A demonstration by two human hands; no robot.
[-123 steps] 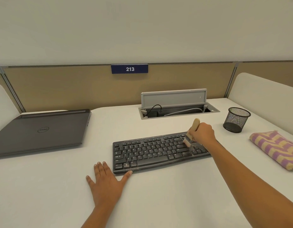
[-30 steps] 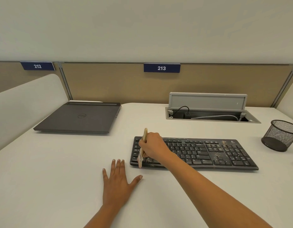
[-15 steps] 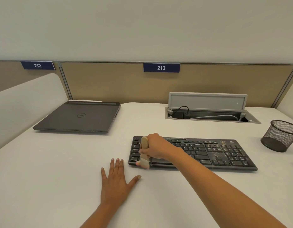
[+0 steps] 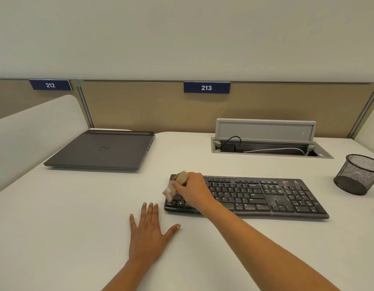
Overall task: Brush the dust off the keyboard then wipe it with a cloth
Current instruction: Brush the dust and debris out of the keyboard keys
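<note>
The black, flat, full-size plastic keyboard (image 4: 255, 196) lies on the white surface (image 4: 77, 227), and most of its length stretches away to the right of the right hand (image 4: 194, 192). That hand sits over the keyboard's left end, its forearm crossing the near edge of the keys. Its fingers are curled round a small brush with a pale wooden handle (image 4: 180, 179). The handle's rounded end sticks up beyond the knuckles on the far side. The light bristles point down and to the left of the hand, at the left edge of the keyboard; whether they touch the keys cannot be told. Pale specks and streaks show on the keys far to the right of this hand, around the number pad.

The left hand (image 4: 149, 234) lies palm down on the surface, nearer the person and to the left of the right hand. Its fingers are straight and its thumb spread, and it holds nothing. Its fingertips are just short of the keyboard's near left corner, not touching it.

Beyond the left hand and further to the left rests a closed dark grey laptop (image 4: 102, 151). Beyond the right hand and to its right is a grey cable box set into the surface (image 4: 265, 141), its lid raised. Far to the right stands a round black wire-mesh cup (image 4: 358, 174).
</note>
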